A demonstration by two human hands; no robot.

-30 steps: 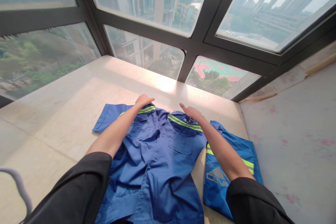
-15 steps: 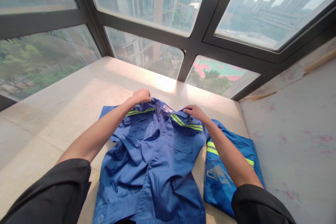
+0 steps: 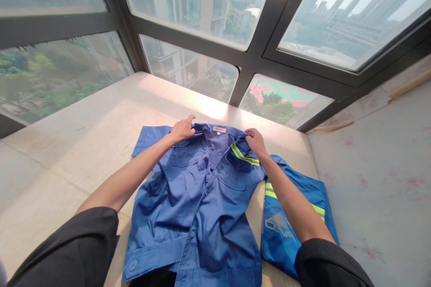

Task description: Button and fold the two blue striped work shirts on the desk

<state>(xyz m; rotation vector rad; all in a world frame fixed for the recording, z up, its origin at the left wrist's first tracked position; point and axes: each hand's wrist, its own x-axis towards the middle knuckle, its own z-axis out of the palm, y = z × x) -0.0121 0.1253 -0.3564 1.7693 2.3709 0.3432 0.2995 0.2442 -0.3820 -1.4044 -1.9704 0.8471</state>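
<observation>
A blue work jacket [image 3: 202, 206] lies front side up, its buttoned waistband nearest me and its collar at the far end. My left hand [image 3: 183, 129] is closed on the left side of the collar, with one finger sticking out. On the other side, my right hand [image 3: 256, 141] pinches the collar edge between thumb and fingers. Between them the neck opening shows a small label [image 3: 219, 129]. A yellow-green reflective strip [image 3: 245, 156] crosses the right chest, below my right hand. My left forearm covers part of the left shoulder and sleeve.
To the right lies a folded bright blue garment [image 3: 278, 242] with reflective strips and CEVA lettering, partly under my right forearm. The pale stone sill [image 3: 67, 161] extends left. Dark-framed windows [image 3: 195, 42] stand behind, and a flower-patterned wall [image 3: 377, 188] closes the right side.
The collar has been spread wider and its label shows more fully. My right hand has shifted slightly right. The reflective strip on the left chest has gone out of sight.
</observation>
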